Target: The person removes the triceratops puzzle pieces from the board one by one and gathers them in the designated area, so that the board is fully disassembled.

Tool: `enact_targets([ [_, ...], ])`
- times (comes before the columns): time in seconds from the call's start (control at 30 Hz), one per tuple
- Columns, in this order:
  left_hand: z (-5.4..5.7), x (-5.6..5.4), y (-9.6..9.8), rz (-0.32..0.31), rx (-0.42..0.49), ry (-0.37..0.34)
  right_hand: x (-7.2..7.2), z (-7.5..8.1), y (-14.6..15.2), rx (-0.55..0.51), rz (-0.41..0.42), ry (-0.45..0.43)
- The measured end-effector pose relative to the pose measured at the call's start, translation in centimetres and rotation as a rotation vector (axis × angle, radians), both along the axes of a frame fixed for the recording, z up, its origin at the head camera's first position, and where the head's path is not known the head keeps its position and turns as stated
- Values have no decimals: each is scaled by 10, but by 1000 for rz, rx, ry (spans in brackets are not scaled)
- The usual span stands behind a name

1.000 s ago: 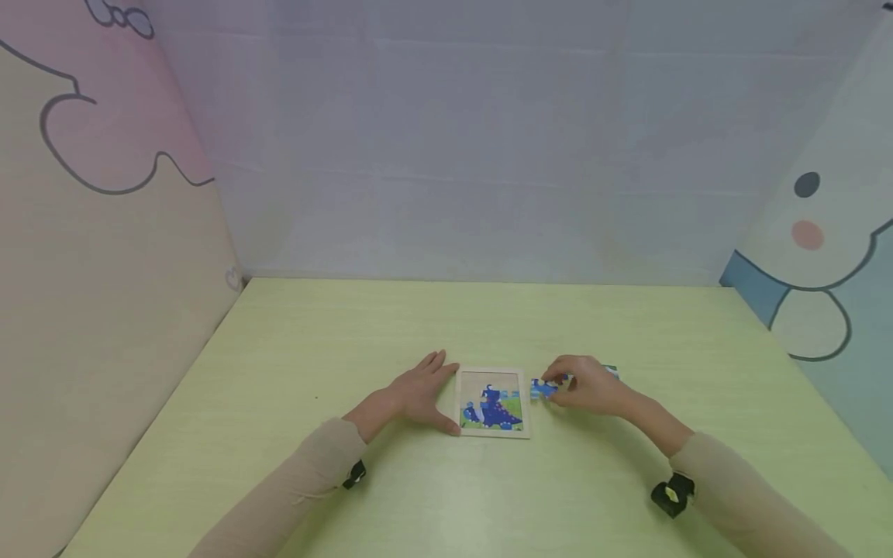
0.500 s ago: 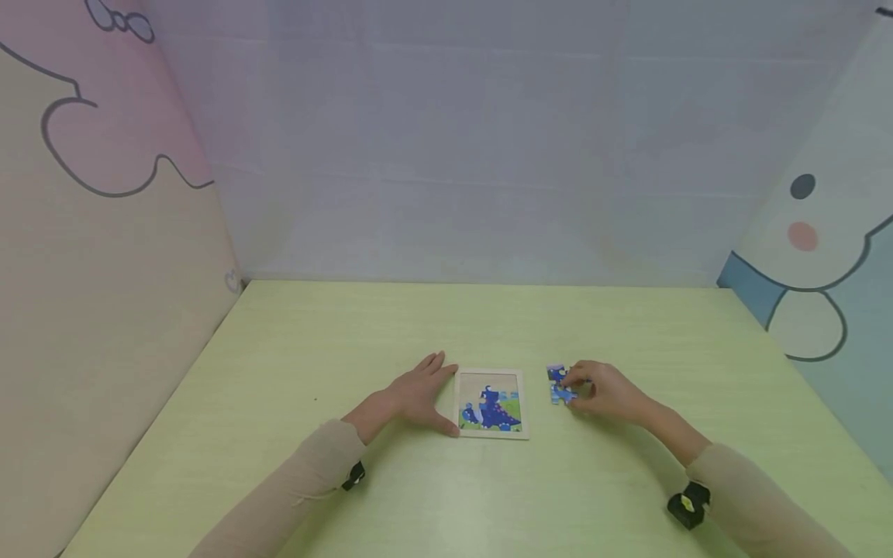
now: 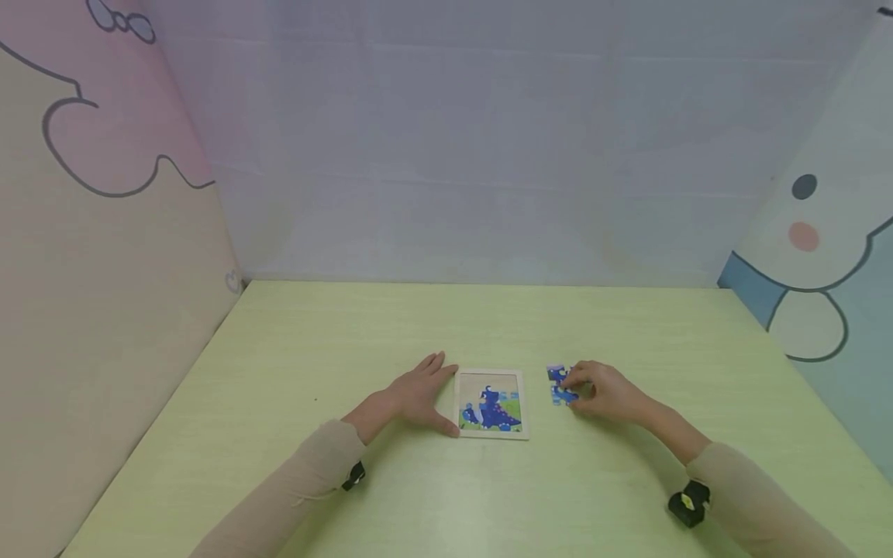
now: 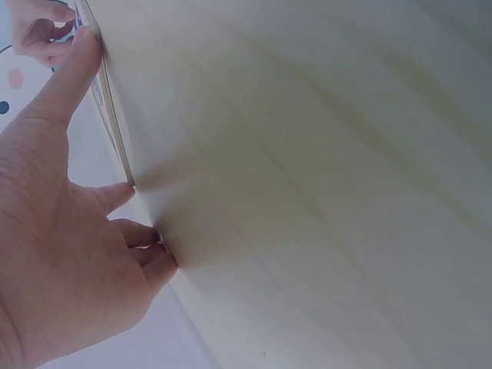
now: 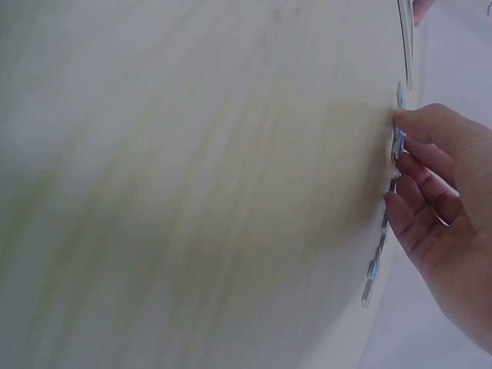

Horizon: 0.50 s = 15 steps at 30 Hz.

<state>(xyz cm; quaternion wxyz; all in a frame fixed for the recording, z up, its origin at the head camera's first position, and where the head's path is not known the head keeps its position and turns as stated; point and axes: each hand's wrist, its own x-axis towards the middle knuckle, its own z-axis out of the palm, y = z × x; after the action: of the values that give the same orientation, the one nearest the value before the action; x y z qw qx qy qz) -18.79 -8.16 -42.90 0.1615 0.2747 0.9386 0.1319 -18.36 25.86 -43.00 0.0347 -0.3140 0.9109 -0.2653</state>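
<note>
In the head view my left hand (image 3: 422,391) lies beside a small wooden puzzle frame (image 3: 525,407), thumb at its lower left corner and forefinger at the upper left. Inside the frame, blue dinosaur pieces (image 3: 498,415) fill the lower part, while the upper part shows bare backing. My right hand (image 3: 605,394) pinches a blue puzzle piece (image 3: 563,394) between thumb and forefinger, right of the frame. Another dark blue piece (image 3: 556,373) lies just behind it. The right wrist view shows a row of flat loose pieces (image 5: 369,284) on the table under the right hand's fingers.
The pale yellow-green table (image 3: 314,325) stretches around the puzzle. A grey-lilac backdrop (image 3: 446,155) stands at its far edge, with cartoon-printed panels at the left and right sides. A dark device (image 3: 689,504) is strapped to the right wrist.
My right hand has drawn the blue piece rightward, away from the frame, and has barely moved during the last half second. My left hand stays at the frame's left edge.
</note>
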Motion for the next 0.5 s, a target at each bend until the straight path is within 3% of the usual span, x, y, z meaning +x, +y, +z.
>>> enact_targets([
  [0.5, 2, 1, 0, 2, -1, -5, -1, 1, 1, 1, -26, -32],
])
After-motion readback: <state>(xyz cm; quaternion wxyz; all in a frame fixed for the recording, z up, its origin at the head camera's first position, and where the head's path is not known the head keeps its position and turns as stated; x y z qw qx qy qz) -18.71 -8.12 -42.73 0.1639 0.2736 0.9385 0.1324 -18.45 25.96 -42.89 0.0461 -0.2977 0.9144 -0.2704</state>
